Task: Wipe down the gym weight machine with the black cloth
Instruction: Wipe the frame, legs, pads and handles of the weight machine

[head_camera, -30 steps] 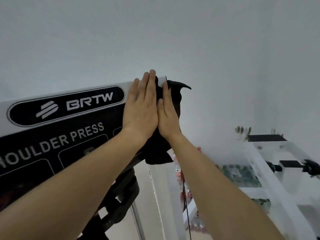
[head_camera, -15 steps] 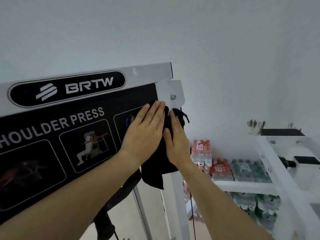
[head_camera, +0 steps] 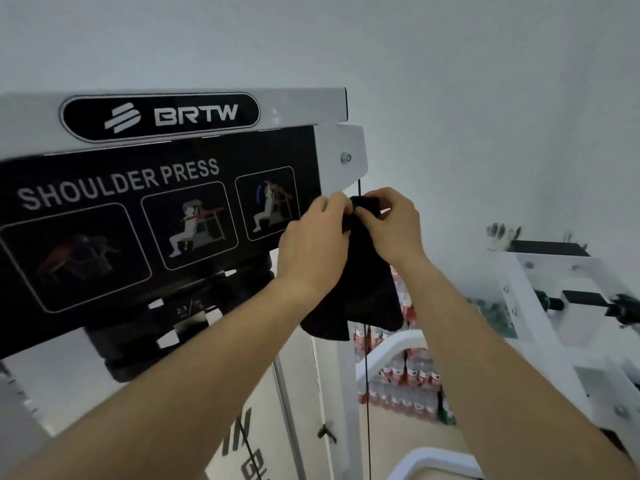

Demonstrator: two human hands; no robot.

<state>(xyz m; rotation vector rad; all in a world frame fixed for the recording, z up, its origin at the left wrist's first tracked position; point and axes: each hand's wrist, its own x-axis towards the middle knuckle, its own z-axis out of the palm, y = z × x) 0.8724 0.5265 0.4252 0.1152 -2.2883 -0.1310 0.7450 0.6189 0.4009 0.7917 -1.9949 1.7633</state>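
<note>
The white weight machine (head_camera: pixel 341 154) fills the left, its black panel (head_camera: pixel 104 216) reading SHOULDER PRESS under a BRTW badge. A black cloth (head_camera: pixel 360 296) hangs by the machine's right upright, just under the bolted corner plate. My left hand (head_camera: pixel 315 244) and my right hand (head_camera: pixel 391 226) meet at the cloth's top edge, fingers curled, pinching it between them. The rest of the cloth droops freely below my hands. A thin black cable (head_camera: pixel 365 393) runs down behind the cloth.
The black weight stack (head_camera: pixel 138 344) sits under the panel. Packs of bottled water (head_camera: pixel 405 386) are stacked on the floor at the back. Another white machine frame (head_camera: pixel 540 306) stands at the right. A pale wall rises behind everything.
My hands slid down from the machine's top bar past the panel's corner. They went from flat, pressing the cloth on the frame, to curled and pinching its top edge. The view tilted downward.
</note>
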